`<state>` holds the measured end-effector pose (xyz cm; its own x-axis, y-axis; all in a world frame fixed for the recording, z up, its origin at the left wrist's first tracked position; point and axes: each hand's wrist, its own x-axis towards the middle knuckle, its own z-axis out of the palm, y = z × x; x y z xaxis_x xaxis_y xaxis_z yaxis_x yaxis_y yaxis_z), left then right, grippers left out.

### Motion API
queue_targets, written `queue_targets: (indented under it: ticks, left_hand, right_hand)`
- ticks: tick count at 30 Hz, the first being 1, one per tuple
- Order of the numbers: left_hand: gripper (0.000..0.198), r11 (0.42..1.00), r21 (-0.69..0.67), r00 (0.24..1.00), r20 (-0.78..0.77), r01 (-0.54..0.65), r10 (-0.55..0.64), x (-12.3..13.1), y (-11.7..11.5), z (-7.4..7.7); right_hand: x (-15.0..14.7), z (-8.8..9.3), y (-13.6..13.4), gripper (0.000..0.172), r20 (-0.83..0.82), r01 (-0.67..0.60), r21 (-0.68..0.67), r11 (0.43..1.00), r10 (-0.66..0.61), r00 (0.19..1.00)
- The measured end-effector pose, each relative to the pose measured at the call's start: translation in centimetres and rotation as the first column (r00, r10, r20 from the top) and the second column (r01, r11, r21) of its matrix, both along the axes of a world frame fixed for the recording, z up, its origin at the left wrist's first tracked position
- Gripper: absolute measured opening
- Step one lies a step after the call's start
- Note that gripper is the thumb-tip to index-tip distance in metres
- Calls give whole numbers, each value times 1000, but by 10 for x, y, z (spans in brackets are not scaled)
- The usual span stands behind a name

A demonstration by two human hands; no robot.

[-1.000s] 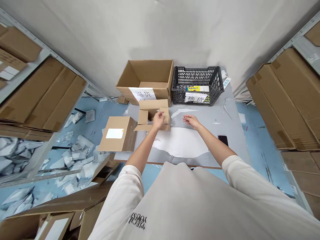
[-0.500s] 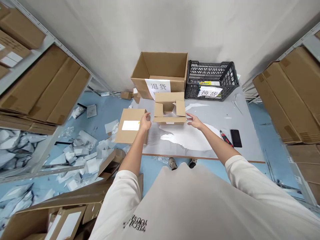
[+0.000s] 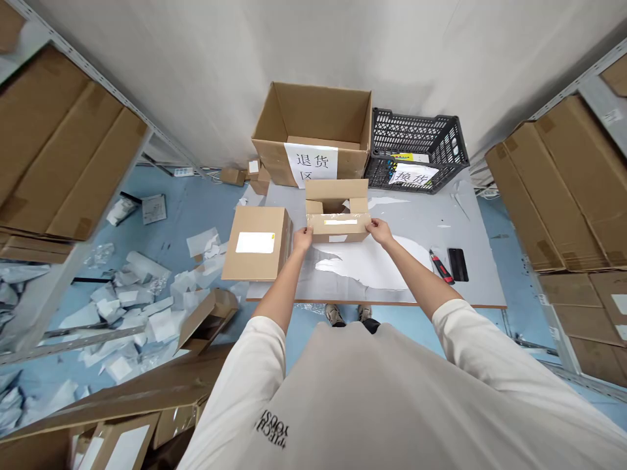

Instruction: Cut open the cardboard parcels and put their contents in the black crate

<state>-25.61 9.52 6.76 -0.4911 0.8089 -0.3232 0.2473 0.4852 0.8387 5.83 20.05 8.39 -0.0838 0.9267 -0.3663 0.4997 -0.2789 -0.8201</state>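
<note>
Small open cardboard box (image 3: 337, 225): rear flap upright, on the grey counter (image 3: 416, 225), held at both ends by the left hand (image 3: 302, 239) and right hand (image 3: 379, 231).
Just left of it: closed carton (image 3: 257, 243), white label on top.
Behind: large open carton (image 3: 313, 124) with paper sign (image 3: 311, 163) reading 退货区; black plastic crate (image 3: 416, 140).
Right, on counter: red-and-black utility knife (image 3: 441, 266); black smartphone (image 3: 458, 264).

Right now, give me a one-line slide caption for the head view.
Left hand and right hand hold a small open cardboard box on a grey table, beside a closed carton.
</note>
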Motion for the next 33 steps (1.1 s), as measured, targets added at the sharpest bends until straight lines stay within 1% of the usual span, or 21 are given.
queue_targets:
  ticks: [3, 5, 7, 9, 12, 16, 18, 21, 25, 27, 29, 33]
  left_hand:
    - [36, 994, -96, 996, -76, -46, 39, 13, -8, 2]
    - [33, 997, -56, 993, -105, -58, 52, 22, -15, 8]
    - [31, 997, 25, 989, -124, -74, 77, 31, -21, 18]
    - [32, 988, 104, 982, -138, -117, 130, 39, -26, 31]
    - [40, 961, 207, 968, -134, -182, 212, 45, -35, 56]
    - [45, 912, 343, 941, -167, -224, 294, 44, -61, 89]
    - [45, 881, 392, 913, -191, -266, 361, 40, -80, 103]
    - [50, 842, 414, 863, -212, -345, 458, 30, -113, 119]
    - [52, 802, 398, 784, -261, -445, 564, 9, -169, 132]
    - [49, 774, 390, 733, -288, -498, 616, -3, -199, 134]
    - [46, 740, 386, 685, -299, -550, 665, -16, -228, 132]
    - [44, 679, 361, 601, -315, -639, 734, -47, -280, 123]
  right_hand:
    - [1, 0, -3, 42, 108, 33, 27, 999, -35, 993]
    - [7, 4, -4, 41, 115, 41, 63, 997, -48, 992]
    - [14, 10, -4, 41, 86, 43, 102, 994, -52, 995]
    - [20, 20, -2, 44, 33, 35, 148, 988, -40, 999]
    - [21, 37, 4, 48, -66, 2, 245, 970, 14, 998]
    - [2, 59, 11, 51, -132, -58, 380, 923, 116, 984]
    - [-15, 68, 12, 52, -128, -98, 431, 897, 168, 978]
    - [-48, 80, 6, 51, -122, -185, 470, 863, 271, 955]
    - [-103, 92, -17, 50, -146, -302, 478, 825, 413, 899]
    - [-135, 95, -34, 50, -149, -362, 473, 803, 478, 866]
    - [-168, 96, -53, 51, -149, -420, 464, 780, 536, 831]
    - [-236, 95, -94, 50, -156, -507, 451, 735, 624, 765]
